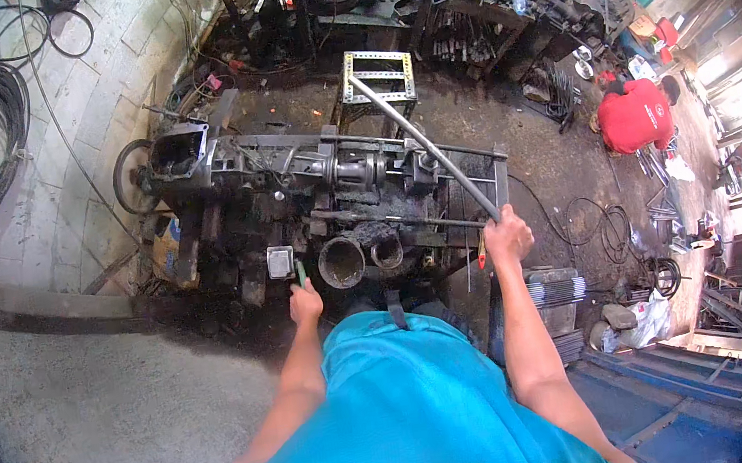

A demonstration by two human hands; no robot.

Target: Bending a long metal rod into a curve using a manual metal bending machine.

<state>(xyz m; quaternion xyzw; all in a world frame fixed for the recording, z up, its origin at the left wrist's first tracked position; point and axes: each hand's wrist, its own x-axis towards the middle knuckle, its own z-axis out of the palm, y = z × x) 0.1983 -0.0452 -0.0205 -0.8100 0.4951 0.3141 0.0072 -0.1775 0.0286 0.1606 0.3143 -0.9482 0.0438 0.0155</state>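
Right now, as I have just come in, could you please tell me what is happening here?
A person in a blue shirt is at a dark, grimy machine. The person's right grip is closed on a long metal rod, which slants across the machine in this view. The left grip holds a green handle beside a square silvery block; whether these are one tool, I cannot tell. Off to the right, a co-worker in a red shirt is low near the floor.
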